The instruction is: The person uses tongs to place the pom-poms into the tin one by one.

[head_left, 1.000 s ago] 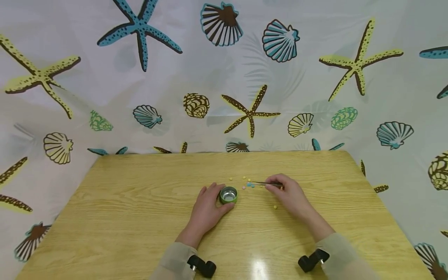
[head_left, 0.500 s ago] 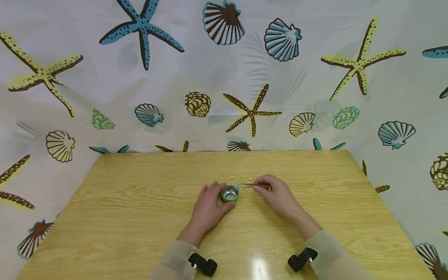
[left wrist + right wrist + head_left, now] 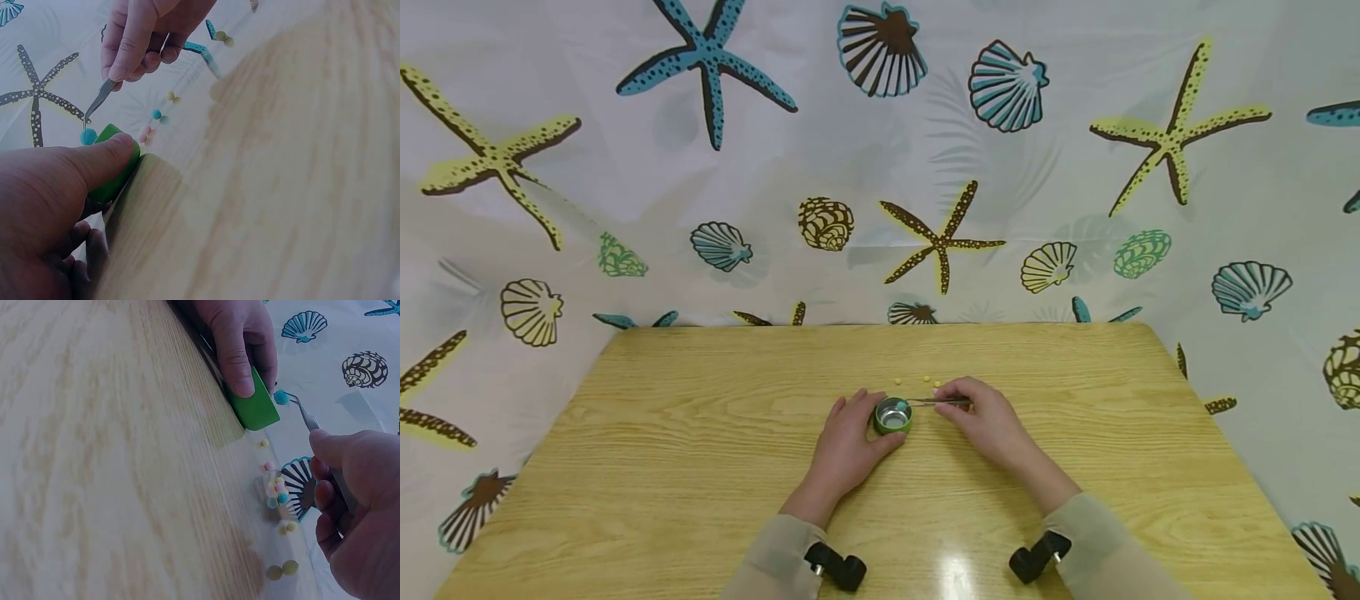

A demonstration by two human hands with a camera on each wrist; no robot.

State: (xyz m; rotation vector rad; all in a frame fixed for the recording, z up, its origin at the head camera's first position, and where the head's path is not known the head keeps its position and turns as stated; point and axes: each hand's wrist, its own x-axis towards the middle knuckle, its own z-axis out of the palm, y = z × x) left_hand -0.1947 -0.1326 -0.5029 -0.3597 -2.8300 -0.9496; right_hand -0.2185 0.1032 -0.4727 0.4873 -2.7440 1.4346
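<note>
My left hand (image 3: pixel 848 446) grips a small round green tin (image 3: pixel 893 427) that stands on the table, its silvery inside facing up. Thumb and fingers wrap its sides. In my right hand (image 3: pixel 988 421) a pair of bent-tip metal tweezers (image 3: pixel 308 417) is pinched, pointing left. Their tips clasp a small blue ball (image 3: pixel 281 397), which hangs over the tin's rim in the head view. The left wrist view shows the blue ball (image 3: pixel 89 136) just beyond the tin's edge and the left thumb.
Several small balls lie on the wooden table (image 3: pixel 700 433) near the right hand: yellow (image 3: pixel 290 567), pink (image 3: pixel 269 466) and another blue ball (image 3: pixel 283 498). A cloth (image 3: pixel 760 167) printed with shells and starfish hangs behind the table.
My right hand has moved left with the tweezers, carrying a blue ball from the scattered balls to over the tin. The left hand still holds the tin in place.
</note>
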